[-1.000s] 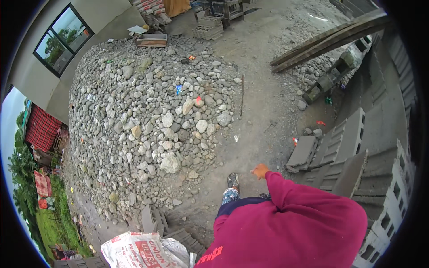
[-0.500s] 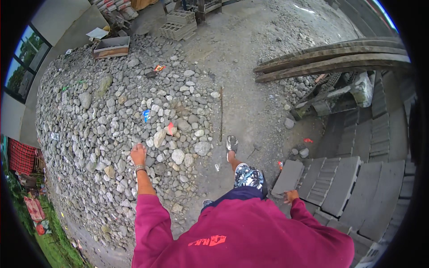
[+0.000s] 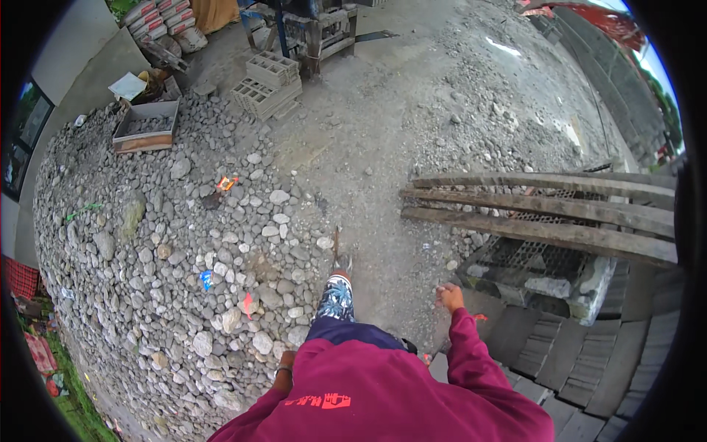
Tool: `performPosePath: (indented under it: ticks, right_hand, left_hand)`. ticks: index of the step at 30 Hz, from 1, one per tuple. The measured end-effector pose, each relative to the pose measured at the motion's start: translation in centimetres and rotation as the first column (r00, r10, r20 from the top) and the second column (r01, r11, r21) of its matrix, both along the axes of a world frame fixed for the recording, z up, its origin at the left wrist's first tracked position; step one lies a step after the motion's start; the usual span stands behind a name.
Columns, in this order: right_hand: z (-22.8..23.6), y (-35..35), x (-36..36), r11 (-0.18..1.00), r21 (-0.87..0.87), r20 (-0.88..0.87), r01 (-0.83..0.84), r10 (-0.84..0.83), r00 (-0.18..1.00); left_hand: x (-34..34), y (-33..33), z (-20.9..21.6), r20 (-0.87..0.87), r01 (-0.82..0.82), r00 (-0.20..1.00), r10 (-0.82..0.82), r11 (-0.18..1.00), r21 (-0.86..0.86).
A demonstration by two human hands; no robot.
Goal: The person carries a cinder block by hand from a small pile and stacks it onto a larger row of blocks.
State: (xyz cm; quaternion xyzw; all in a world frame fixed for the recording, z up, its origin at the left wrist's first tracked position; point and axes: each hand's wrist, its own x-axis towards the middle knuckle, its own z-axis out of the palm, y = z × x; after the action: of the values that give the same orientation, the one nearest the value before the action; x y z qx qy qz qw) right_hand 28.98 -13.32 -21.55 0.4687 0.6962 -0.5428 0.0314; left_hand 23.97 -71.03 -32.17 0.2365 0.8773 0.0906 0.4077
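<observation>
My right hand (image 3: 449,296) swings forward over the dirt path, its fingers curled in and nothing showing in them. Nearest to it are the pale support (image 3: 545,283) and the weathered wooden planks (image 3: 545,225) lying across it. My left hand (image 3: 286,359) hangs back against my side above the stones, a band around its wrist; the sleeve and body hide most of its fingers. One leg in patterned shorts (image 3: 336,300) is stepping ahead, its shoe at the edge of the path.
A broad heap of grey stones (image 3: 147,258) covers the left, with a shallow box (image 3: 147,127) at its far edge. Hollow blocks (image 3: 266,92) stand beside a wooden frame (image 3: 317,37). Stacked concrete blocks (image 3: 582,361) fill the lower right. Filled sacks (image 3: 163,18) lie far left.
I have walked forward along the path, so the planks and box look nearer. My right hand has swung forward, while my left has dropped back to my side.
</observation>
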Motion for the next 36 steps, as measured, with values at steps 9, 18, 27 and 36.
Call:
performPosePath:
  ticks: [9, 18, 27, 36]
  right_hand:
    - [3.3, 15.0, -28.0, 0.99, -0.068, 0.095, -0.127, 0.133, 0.987]
    - [8.4, 25.8, -34.1, 0.944, -0.234, 0.432, 0.232, -0.113, 0.895]
    - [8.6, 45.8, -53.6, 0.971, -0.174, 0.538, 0.167, -0.048, 0.842]
    - [16.6, 77.1, -93.1, 0.997, -0.05, 0.151, 0.057, -0.049, 0.987]
  left_hand:
    - [-33.6, 14.5, -6.8, -0.211, -0.173, 0.968, 0.135, 0.969, -0.176]
    - [-82.4, 51.0, 11.1, 0.066, -0.551, 0.741, 0.668, 0.549, 0.628]
    - [-99.4, 77.5, 14.7, 0.05, -0.378, 0.914, 0.403, 0.799, 0.468]
    - [-106.0, 82.2, 13.1, 0.103, -0.702, 0.708, 0.698, 0.682, 0.206]
